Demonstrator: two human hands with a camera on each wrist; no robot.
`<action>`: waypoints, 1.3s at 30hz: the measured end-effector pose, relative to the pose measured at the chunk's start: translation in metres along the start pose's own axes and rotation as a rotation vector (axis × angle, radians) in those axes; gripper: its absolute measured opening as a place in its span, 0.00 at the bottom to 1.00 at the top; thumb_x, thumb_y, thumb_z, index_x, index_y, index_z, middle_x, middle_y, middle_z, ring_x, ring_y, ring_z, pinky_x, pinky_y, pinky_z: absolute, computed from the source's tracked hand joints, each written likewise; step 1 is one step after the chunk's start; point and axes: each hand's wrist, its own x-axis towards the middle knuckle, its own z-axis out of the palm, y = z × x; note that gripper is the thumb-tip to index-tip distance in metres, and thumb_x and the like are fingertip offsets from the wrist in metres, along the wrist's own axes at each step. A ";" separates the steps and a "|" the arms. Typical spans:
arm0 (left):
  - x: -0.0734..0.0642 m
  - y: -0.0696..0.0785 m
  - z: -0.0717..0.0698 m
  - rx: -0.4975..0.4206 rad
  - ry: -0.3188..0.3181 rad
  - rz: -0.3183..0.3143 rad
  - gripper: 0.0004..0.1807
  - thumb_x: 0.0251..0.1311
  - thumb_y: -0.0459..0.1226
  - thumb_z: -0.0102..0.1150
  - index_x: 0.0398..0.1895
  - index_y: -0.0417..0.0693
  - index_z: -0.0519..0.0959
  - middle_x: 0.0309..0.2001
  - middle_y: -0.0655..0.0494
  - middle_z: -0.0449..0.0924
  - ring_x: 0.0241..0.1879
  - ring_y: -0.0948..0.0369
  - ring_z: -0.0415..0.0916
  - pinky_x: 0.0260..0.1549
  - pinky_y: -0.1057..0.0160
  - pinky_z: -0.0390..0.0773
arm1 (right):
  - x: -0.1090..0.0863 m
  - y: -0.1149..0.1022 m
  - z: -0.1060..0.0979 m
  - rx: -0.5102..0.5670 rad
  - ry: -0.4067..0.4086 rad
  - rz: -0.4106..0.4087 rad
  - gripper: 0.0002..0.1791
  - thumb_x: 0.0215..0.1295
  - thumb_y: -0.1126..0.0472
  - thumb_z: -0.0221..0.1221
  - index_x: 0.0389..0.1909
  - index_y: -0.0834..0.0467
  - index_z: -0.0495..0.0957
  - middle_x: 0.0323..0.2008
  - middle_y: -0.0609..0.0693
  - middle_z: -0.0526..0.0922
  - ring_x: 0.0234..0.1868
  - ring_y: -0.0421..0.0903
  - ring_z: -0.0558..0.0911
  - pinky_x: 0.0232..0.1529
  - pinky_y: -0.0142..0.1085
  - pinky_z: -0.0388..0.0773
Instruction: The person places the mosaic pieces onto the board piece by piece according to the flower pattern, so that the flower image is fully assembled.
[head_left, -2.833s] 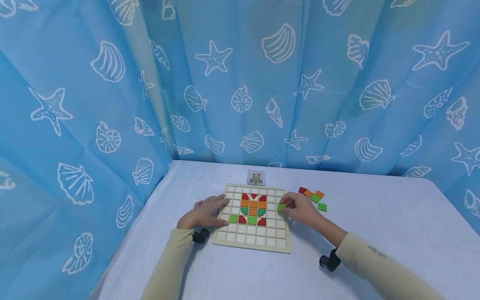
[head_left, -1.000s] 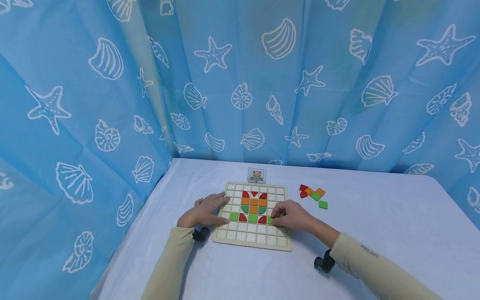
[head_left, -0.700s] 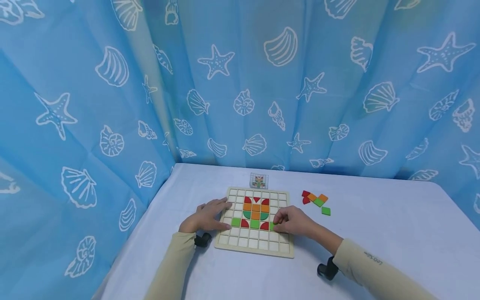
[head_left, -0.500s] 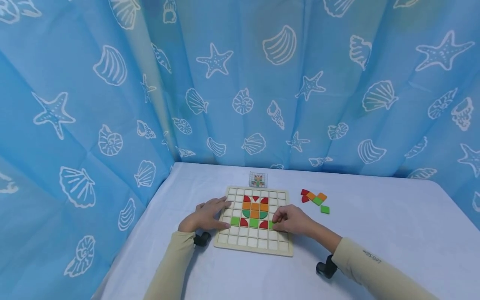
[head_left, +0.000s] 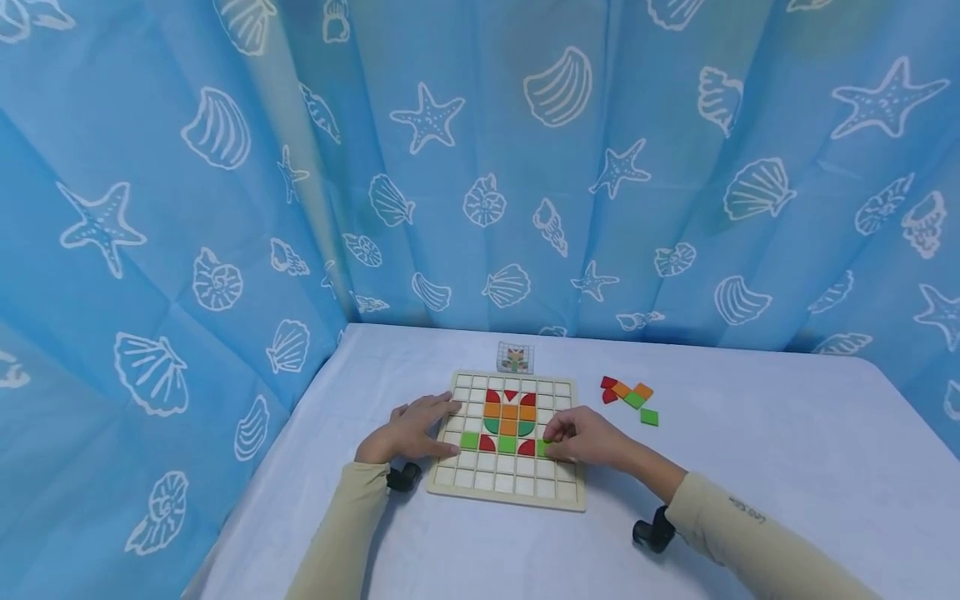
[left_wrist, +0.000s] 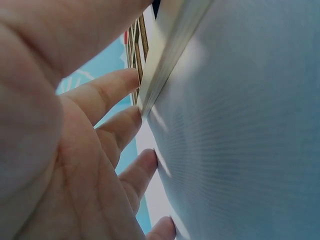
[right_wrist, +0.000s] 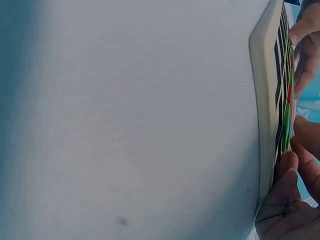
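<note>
A wooden grid board lies on the table, with red, orange and green tiles forming a tulip-like pattern in its cells. My left hand rests at the board's left edge, fingers spread; the left wrist view shows some fingertips against the frame and others on the cloth. With thumb and fingers my right hand pinches a green square tile at a cell right of a red quarter-round tile. The fingers partly cover that tile. Another green square tile sits in the same row on the left.
A small pattern card stands behind the board. To the right lie loose tiles: red pieces, orange squares and green squares. A blue shell-print curtain hangs behind the white-covered table.
My right hand has carried the green square tile leftward from the board's right edge to the row with the red quarter-rounds, and lately stays there. My left hand keeps its place.
</note>
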 end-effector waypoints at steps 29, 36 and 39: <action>-0.001 0.005 -0.003 0.007 0.011 -0.012 0.45 0.55 0.55 0.68 0.76 0.58 0.61 0.79 0.55 0.51 0.78 0.50 0.47 0.72 0.35 0.47 | -0.024 0.043 -0.077 -0.128 0.211 0.048 0.13 0.59 0.60 0.69 0.43 0.59 0.83 0.38 0.51 0.82 0.40 0.47 0.77 0.41 0.34 0.80; 0.000 0.002 0.000 0.007 0.014 -0.007 0.45 0.55 0.55 0.69 0.75 0.58 0.61 0.79 0.54 0.52 0.77 0.49 0.48 0.71 0.33 0.48 | -0.030 0.060 -0.088 -0.106 0.250 0.103 0.15 0.60 0.60 0.68 0.46 0.61 0.81 0.39 0.52 0.83 0.40 0.47 0.78 0.43 0.37 0.83; -0.001 0.001 0.000 0.017 0.008 -0.001 0.45 0.55 0.55 0.68 0.75 0.58 0.61 0.79 0.55 0.52 0.77 0.49 0.48 0.70 0.34 0.49 | -0.033 0.065 -0.093 -0.115 0.256 0.114 0.15 0.61 0.60 0.67 0.46 0.61 0.81 0.40 0.53 0.83 0.41 0.48 0.78 0.41 0.37 0.83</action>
